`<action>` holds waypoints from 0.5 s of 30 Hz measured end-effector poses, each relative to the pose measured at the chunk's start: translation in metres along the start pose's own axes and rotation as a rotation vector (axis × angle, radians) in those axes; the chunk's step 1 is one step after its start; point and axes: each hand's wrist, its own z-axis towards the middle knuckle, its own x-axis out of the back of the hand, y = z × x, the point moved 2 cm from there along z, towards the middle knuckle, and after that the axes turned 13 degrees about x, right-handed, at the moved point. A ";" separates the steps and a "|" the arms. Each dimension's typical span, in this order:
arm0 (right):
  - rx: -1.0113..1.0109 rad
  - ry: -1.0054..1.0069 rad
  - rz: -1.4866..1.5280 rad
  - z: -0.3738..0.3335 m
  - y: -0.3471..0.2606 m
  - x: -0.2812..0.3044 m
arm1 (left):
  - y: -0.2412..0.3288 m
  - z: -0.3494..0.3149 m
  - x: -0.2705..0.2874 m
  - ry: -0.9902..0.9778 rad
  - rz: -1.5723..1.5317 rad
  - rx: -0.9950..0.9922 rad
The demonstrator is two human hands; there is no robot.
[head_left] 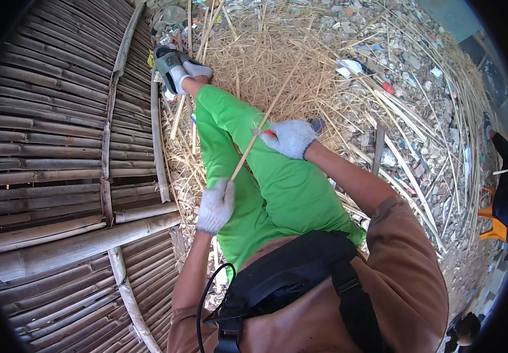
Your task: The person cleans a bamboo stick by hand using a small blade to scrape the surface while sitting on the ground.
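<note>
A long, thin bamboo strip (275,102) slants over my green-trousered legs, its far end above the straw-coloured shavings. My left hand (216,206), in a white knitted glove, is closed on the strip's near end. My right hand (291,139), gloved the same way, is closed around a small tool with a red handle (270,133), which looks like a knife. Its metal part meets the strip about midway, over my thigh, and is too small to make out clearly. A thin pale curl shows beside that spot. My right fingers partly hide the handle.
A bamboo slat wall (48,141) stands close on my left. A heap of shavings (283,65) lies ahead. Long split bamboo strips (407,170) lie on rubble at my right. An orange plastic stool (492,220) and part of another person (504,153) are at the far right.
</note>
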 end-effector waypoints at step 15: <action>-0.008 0.005 -0.004 0.001 -0.009 0.003 | -0.052 -0.134 0.058 0.131 0.122 -0.049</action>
